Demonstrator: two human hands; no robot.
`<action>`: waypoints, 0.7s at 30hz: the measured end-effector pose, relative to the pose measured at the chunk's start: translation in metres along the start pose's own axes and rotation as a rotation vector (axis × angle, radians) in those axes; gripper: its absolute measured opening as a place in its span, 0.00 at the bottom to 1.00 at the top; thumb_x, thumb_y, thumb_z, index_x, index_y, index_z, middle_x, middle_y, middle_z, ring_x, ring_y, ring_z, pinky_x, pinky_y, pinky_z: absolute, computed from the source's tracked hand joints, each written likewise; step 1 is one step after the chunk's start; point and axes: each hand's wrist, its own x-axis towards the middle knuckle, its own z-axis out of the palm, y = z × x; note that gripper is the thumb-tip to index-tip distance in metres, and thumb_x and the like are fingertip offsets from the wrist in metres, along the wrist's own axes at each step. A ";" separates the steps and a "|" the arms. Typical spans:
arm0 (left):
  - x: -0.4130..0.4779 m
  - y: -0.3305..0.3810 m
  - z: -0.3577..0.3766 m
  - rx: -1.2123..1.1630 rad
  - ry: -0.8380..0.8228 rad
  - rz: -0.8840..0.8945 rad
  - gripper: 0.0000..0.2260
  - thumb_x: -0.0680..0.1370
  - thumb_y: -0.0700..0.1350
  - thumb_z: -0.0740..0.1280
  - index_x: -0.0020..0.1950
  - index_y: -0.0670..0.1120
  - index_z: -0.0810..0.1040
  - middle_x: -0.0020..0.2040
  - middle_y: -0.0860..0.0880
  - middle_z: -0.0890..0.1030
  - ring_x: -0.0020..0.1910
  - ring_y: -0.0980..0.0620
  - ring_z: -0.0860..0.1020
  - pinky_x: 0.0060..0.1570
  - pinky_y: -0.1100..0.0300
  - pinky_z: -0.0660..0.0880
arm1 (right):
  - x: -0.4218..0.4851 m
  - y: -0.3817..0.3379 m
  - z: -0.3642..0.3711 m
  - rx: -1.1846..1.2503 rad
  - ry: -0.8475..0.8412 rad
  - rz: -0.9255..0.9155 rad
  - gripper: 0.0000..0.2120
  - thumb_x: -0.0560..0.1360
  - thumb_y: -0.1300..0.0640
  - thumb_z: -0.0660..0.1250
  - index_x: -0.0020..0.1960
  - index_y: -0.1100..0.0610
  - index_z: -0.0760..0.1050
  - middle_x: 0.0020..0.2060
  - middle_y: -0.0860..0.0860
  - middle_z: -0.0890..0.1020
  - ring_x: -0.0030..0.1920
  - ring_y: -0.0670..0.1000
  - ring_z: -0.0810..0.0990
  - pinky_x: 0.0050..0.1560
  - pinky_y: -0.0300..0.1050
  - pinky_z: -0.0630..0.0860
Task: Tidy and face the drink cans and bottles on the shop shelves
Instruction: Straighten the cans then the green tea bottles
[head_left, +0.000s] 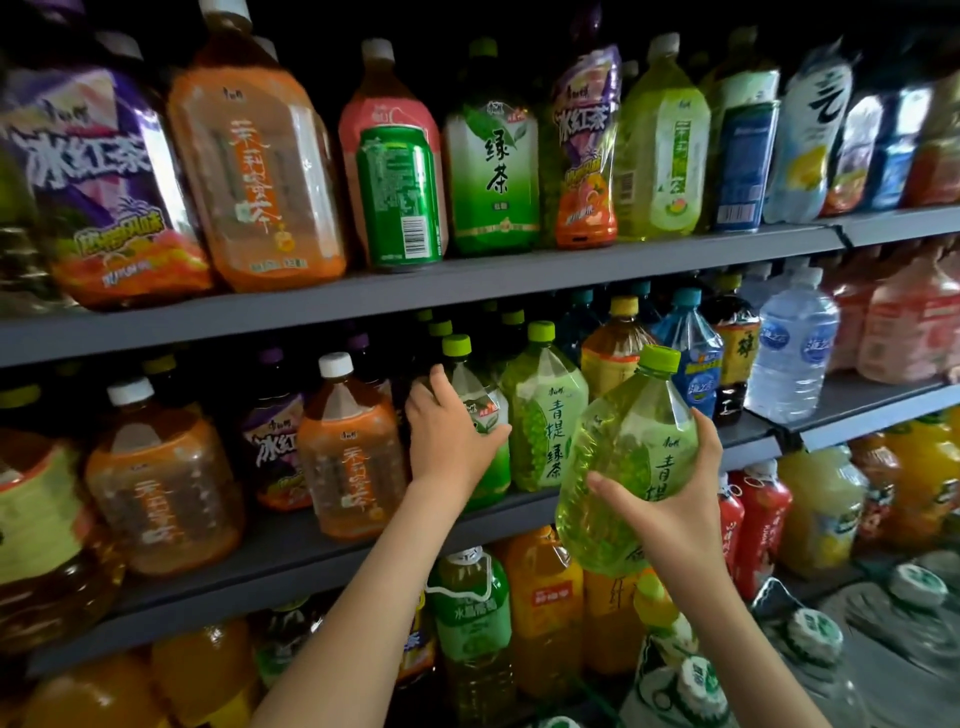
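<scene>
- Far left on the top shelf (519, 283) stands a purple-labelled tea bottle (104, 182). An orange-labelled tea bottle (249, 171) stands just beside it.
- Further along that shelf a green can (400, 197) sits at the front edge with its barcode side outward, directly in front of a pink-labelled bottle (387, 104).
- Below, on the middle shelf (291, 551), a white-capped orange bottle (348, 457) stands at the front, label outward.
- Just right of it, the left hand (452, 436) grips a green tea bottle (480, 410). The thumb lies across the label and the fingers wrap round the bottle's left side. The bottle stands on the middle shelf at the head of a row of green caps.
- Next to that, a grape tea bottle (543, 415) stands upright on the same shelf, label facing out.
- The right hand (675, 499) holds a matching pale green bottle (628, 462) off the shelf, out in front of its edge. The bottle is tilted with its cap up and to the right. The thumb crosses the lower front and the fingers curl round the right side.
- Far right, a clear water bottle (792, 353) stands on the middle shelf.
</scene>
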 end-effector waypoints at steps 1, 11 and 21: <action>-0.004 0.001 -0.001 0.015 0.002 0.012 0.46 0.71 0.58 0.71 0.75 0.40 0.46 0.72 0.36 0.56 0.72 0.39 0.57 0.71 0.50 0.59 | 0.001 -0.003 0.000 0.008 -0.007 -0.004 0.54 0.55 0.45 0.81 0.72 0.41 0.53 0.65 0.45 0.67 0.64 0.48 0.70 0.64 0.58 0.71; -0.056 -0.070 -0.063 0.158 0.470 0.249 0.20 0.76 0.42 0.66 0.66 0.38 0.70 0.66 0.38 0.71 0.66 0.40 0.68 0.66 0.47 0.67 | -0.016 -0.032 0.040 0.038 -0.187 -0.060 0.55 0.53 0.39 0.80 0.72 0.41 0.53 0.67 0.43 0.64 0.67 0.47 0.67 0.66 0.59 0.69; -0.057 -0.186 -0.155 0.468 0.449 -0.196 0.31 0.72 0.44 0.71 0.72 0.38 0.63 0.71 0.34 0.62 0.72 0.34 0.58 0.68 0.36 0.57 | -0.055 -0.065 0.119 0.089 -0.361 -0.050 0.52 0.54 0.44 0.76 0.72 0.42 0.53 0.63 0.34 0.63 0.65 0.43 0.64 0.68 0.52 0.67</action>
